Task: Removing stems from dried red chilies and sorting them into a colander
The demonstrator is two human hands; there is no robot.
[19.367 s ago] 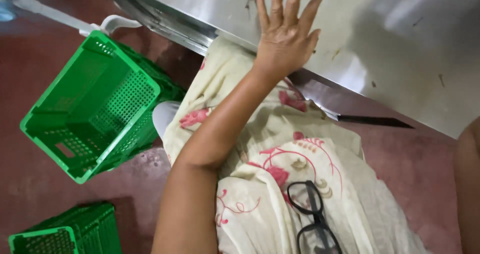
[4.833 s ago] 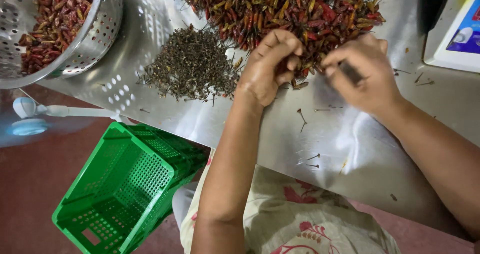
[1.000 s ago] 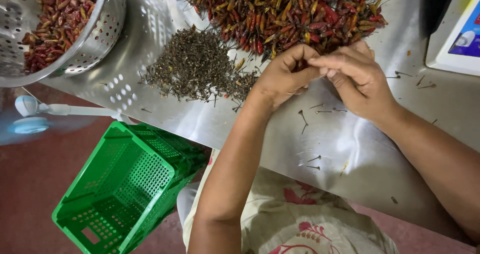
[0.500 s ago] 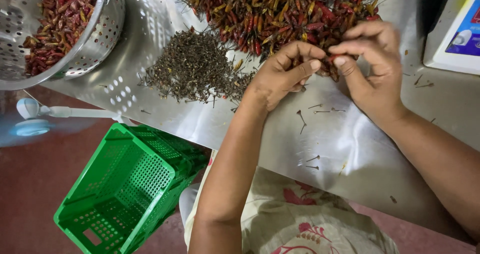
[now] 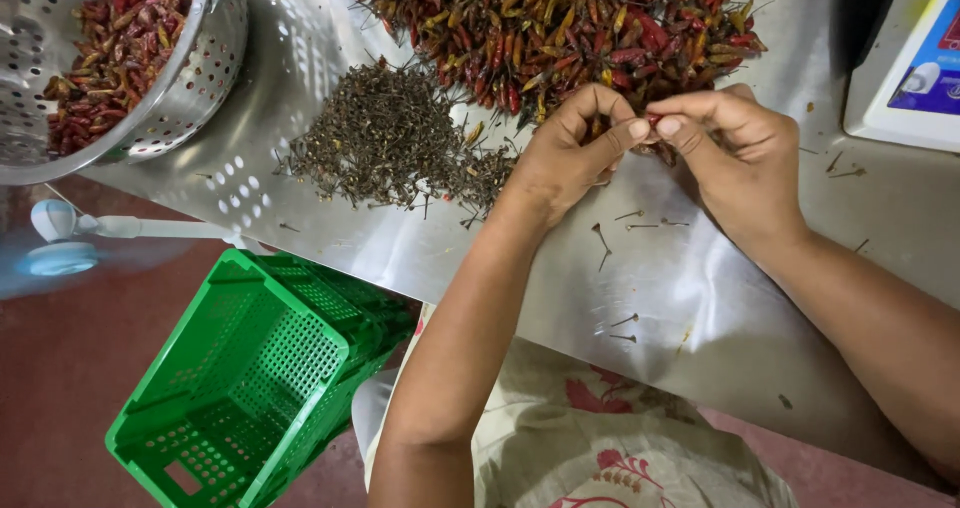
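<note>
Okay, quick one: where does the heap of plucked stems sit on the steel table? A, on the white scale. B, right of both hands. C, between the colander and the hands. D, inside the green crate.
C: the dark stem heap lies on the table, right of the colander and left of the left hand.

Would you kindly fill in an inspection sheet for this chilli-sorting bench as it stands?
Surface: steel table, strewn with loose stems.
Job's things: heap of red dried chillies; one small red chilli pinched between both hands; pile of dark stems.
Clutter: perforated steel colander holding chillies; white scale.
Grippers: left hand and right hand meet at the fingertips.
Cables: nothing seen.
Surroundings: green plastic crate on red floor.
</note>
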